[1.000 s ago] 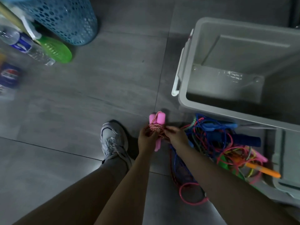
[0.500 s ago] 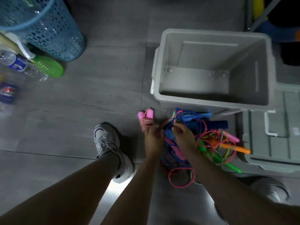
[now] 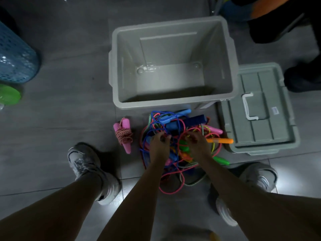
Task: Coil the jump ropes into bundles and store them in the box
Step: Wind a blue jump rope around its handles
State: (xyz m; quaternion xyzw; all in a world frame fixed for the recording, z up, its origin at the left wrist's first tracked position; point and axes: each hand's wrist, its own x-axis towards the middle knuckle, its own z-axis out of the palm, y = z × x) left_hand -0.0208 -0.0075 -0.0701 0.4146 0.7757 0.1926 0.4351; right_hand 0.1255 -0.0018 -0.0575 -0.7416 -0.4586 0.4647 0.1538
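Observation:
A coiled jump rope bundle [image 3: 123, 134] with pink handles and red-white cord lies on the floor, left of a tangled pile of jump ropes [image 3: 180, 136] in blue, pink, orange and green. Both my hands are in that pile. My left hand [image 3: 159, 142] has its fingers curled among blue cords. My right hand [image 3: 197, 142] has its fingers curled among pink and green ropes; what exactly each grips is hard to tell. The grey box [image 3: 173, 101] stands open just behind the pile, with nothing inside.
The box's grey lid [image 3: 260, 122] lies on the floor to the right. A blue perforated basket [image 3: 15, 63] and a green disc [image 3: 8, 94] sit at far left. My shoes [image 3: 86, 164] flank the pile. Another person's dark legs [image 3: 302, 66] stand at the upper right.
My left hand has let go of the pink-handled bundle, which now lies on the floor, and moved right into the pile. My right hand also reached deeper into the tangled ropes. The camera shifted right.

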